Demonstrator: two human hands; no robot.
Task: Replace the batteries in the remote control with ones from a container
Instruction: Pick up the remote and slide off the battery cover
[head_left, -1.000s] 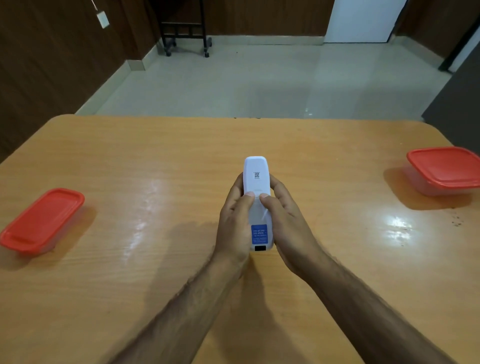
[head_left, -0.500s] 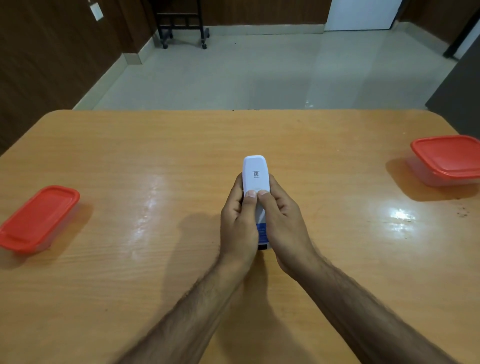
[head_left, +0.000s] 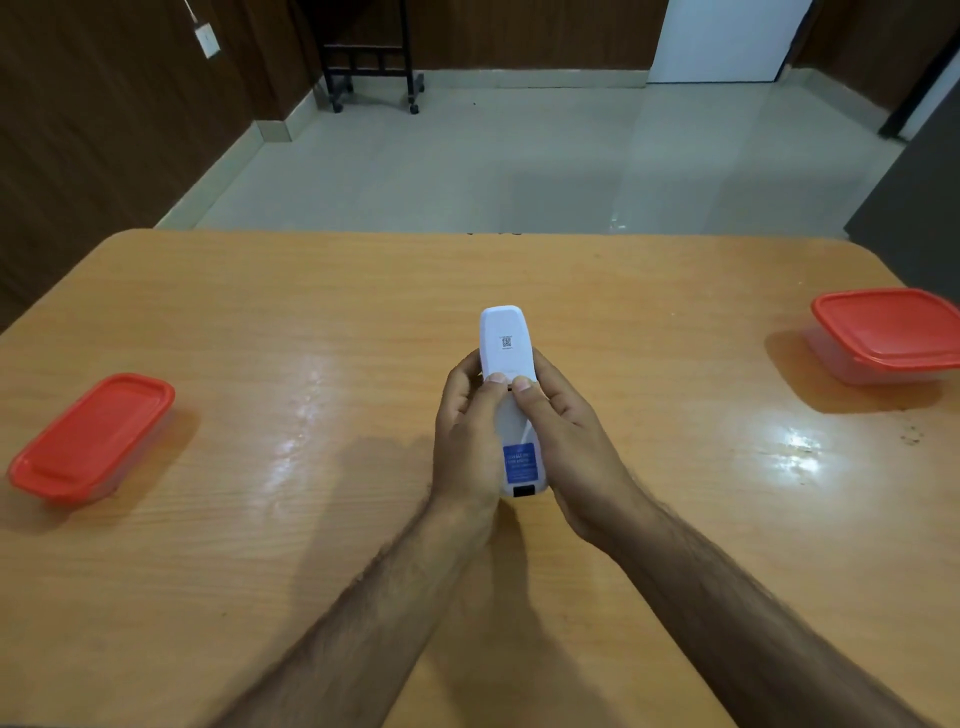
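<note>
Both hands are cradling the remote (head_left: 511, 400) over the middle of the worktop (head_left: 311, 291), back side up, so that the battery cover is facing the person. The left hand (head_left: 467, 441) is wrapping its side from the left and the right hand (head_left: 563, 441) from the right, each grip closed round the body, fingers curling underneath to brace it. Both thumbs are lying side by side on the back panel, tips just below the small code label, which looks like the stance for pushing the cover along its slide; a thin dark gap by the right thumb may be the cover's edge, though it is too small to be sure. The remote is pointing away from the person, its blue sticker at the near end.

Two tubs with red lids are waiting well apart from the hands: the left tub (head_left: 93, 434) near the left edge and the right tub (head_left: 891, 335) at the far right. Both are lidded, so which one is holding the fresh batteries cannot be told.
</note>
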